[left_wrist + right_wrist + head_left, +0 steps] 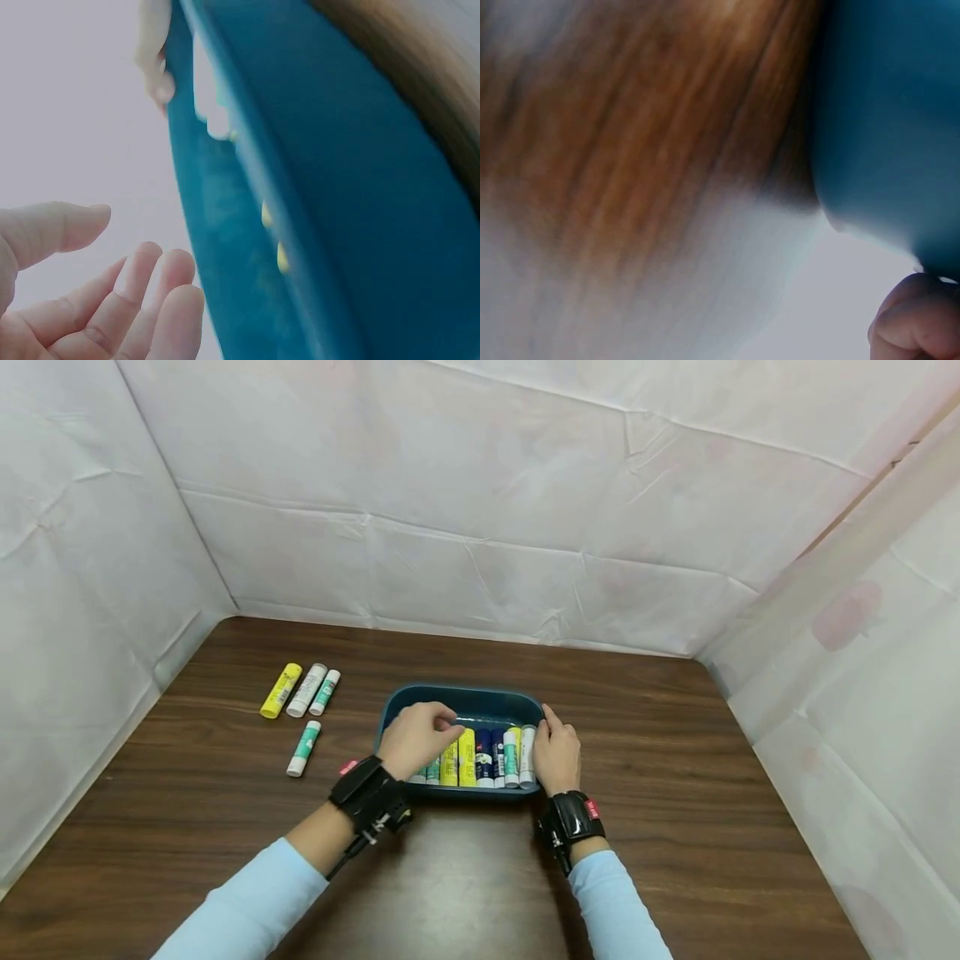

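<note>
Left of centre in the head view, four glue sticks lie on the brown wooden surface [675, 760]: a yellow stick [281, 690], a white stick [307, 690] and a white-and-green stick [326, 692] are set side by side, and a second white-and-green stick [303, 747] lies below them, apart from the row.

At the centre of the frame a dark teal tray [465, 698] is seen, filled with a row of glue sticks [480, 758] laid side by side in yellow, dark blue, green-and-white and white. The left hand [416, 739] is placed over the tray's left part, its fingers bent above the sticks; whether a stick is grasped cannot be told from this view. The right hand [557, 753] is laid against the tray's right rim, fingers fairly straight along it, nothing clenched in it.

White paper walls [480, 510] enclose the surface at the back and both sides.

In the left wrist view the left hand's fingers [154, 300] are shown relaxed and empty at lower left, beside the tray's teal wall [360, 187], which is hidden in the head view. In the right wrist view only a blurred teal tray corner [892, 120], wood grain and a curled fingertip [919, 322] at lower right are shown.
</note>
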`<state>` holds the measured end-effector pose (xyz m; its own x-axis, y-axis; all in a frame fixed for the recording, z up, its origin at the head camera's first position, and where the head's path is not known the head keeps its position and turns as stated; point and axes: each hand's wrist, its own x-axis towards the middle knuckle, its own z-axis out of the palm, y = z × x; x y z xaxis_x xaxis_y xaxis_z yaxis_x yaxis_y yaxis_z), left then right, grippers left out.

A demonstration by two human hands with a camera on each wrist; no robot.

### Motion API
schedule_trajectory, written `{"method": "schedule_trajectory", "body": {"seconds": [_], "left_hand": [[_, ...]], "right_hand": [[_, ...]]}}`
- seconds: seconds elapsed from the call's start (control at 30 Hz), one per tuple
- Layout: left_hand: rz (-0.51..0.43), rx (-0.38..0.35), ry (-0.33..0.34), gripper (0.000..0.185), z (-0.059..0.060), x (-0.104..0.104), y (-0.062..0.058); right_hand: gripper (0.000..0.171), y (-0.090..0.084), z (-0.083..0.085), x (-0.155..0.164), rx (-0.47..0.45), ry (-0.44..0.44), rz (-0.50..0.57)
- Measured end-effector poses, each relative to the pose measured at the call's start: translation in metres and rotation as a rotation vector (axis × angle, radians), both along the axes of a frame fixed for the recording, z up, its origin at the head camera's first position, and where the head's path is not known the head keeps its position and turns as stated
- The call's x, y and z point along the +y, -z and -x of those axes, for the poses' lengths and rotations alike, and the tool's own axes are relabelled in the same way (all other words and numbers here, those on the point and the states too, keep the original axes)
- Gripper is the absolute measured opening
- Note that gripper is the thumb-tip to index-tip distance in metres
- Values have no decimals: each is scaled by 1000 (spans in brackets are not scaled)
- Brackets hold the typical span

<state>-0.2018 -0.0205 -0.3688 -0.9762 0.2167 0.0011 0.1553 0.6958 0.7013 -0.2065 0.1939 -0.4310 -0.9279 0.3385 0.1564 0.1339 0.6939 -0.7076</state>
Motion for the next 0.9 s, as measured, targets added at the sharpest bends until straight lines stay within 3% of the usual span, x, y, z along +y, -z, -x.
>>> {"method": "schedule_trajectory", "body": {"seconds": [0.33, 0.53, 0.77, 0.9], "left_hand": [[-30, 89, -103, 31, 3, -82, -5], [38, 118, -173, 33, 8, -123, 4], [115, 36, -252, 37, 11, -152, 24], [128, -21, -266, 39, 13, -163, 33]], "right_hand": [[40, -1, -1, -1, 10, 5, -25], [41, -1, -2, 0, -7, 16, -19], [41, -1, -1, 0, -19, 6, -33], [41, -2, -1, -1, -19, 3, -42]]}}
